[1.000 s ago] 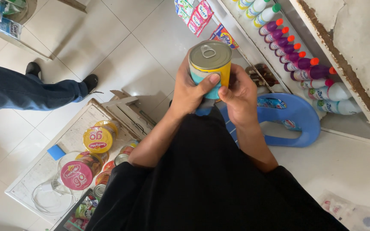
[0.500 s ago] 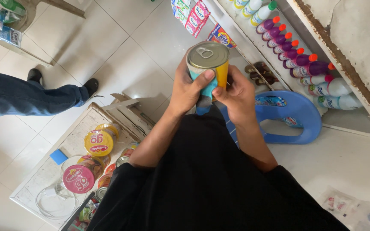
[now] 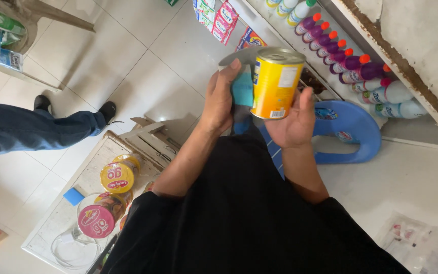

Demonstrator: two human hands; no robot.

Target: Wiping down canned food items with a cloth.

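One yellow can [image 3: 276,83] sits upright, clamped in the right hand [image 3: 292,122], whose palm is under its base and thumb up its side. The left hand [image 3: 221,99] presses one small blue cloth [image 3: 242,89] against the can's side, fingers closed on it. Below the grip stands one blue stool [image 3: 353,134]. Beyond it runs a row of perhaps six purple bottles [image 3: 338,50], partly hidden. Two lidded jars [image 3: 107,198] lie lower left.

Can [image 3: 276,83] sat between left hand [image 3: 221,99] and right hand [image 3: 292,124]. Stool [image 3: 353,137] lay right of them, bottles [image 3: 353,63] beyond.
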